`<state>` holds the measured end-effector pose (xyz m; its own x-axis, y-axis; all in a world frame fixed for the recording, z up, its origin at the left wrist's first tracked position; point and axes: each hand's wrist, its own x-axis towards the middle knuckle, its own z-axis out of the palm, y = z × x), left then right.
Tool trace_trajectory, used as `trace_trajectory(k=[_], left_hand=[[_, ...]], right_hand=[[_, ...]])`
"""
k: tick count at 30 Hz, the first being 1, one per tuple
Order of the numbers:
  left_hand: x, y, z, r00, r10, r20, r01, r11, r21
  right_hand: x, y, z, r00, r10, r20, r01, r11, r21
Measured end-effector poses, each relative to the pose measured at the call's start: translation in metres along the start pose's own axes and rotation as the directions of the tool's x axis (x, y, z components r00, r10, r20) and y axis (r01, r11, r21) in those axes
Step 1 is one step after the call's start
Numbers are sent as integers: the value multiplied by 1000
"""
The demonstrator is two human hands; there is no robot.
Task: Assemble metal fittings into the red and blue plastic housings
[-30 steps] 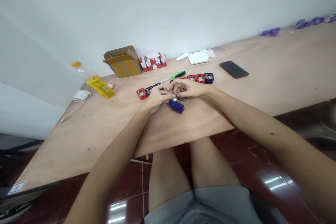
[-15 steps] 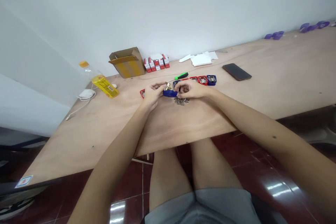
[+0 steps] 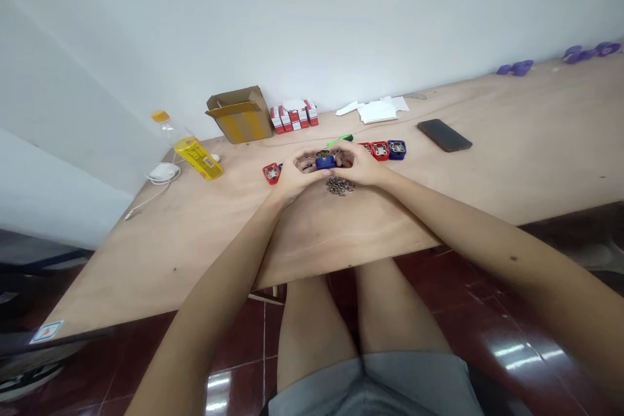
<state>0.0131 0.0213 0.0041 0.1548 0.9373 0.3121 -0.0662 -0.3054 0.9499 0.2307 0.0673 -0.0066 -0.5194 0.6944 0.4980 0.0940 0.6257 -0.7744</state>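
A small blue case with brass-coloured metal parts (image 3: pixel 325 162) is held between my two hands over the table. My left hand (image 3: pixel 295 175) curls around its left side, and my right hand (image 3: pixel 359 162) closes around its right side; the thumbs come close together below it. A pile of small metal pieces (image 3: pixel 340 186) lies just in front of the hands. Left of my left hand is a red case with metal parts (image 3: pixel 272 173). Right of my right hand stand another red case (image 3: pixel 380 151) and a blue case (image 3: pixel 396 149). A green-handled screwdriver (image 3: pixel 341 140) is partly hidden behind the fingers.
An open cardboard box (image 3: pixel 241 118) and several red-and-white small boxes (image 3: pixel 294 118) stand by the wall. A yellow-labelled bottle (image 3: pixel 197 157) and a white charger with cable (image 3: pixel 163 172) are at left. White papers (image 3: pixel 377 110), a phone (image 3: pixel 444 135) and purple objects (image 3: pixel 517 68) lie to the right.
My hands have come together around the blue case, which turned and shifted slightly right. The left-hand red case shows more now. The view has shifted a little.
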Motion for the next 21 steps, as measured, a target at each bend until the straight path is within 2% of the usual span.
trace_trajectory(k=[5,8,13,18,21], left_hand=[[1,1,-4,999,34,35,-41,977,210],[2,2,-5,996,86,6,-84,950,301],[2,2,-10,979,203,21,-188,854,485],[5,-4,-18,980,153,131,-201,796,571],[9,-11,-23,975,166,151,-224,763,606]], right_hand=[[0,-2,-3,989,-144,43,148,984,-101],[2,-3,-3,982,-183,38,187,968,-170],[4,1,-11,980,-193,45,197,919,-342],[7,18,-22,981,-195,1,171,855,-489],[8,28,-26,982,-189,19,169,827,-536]])
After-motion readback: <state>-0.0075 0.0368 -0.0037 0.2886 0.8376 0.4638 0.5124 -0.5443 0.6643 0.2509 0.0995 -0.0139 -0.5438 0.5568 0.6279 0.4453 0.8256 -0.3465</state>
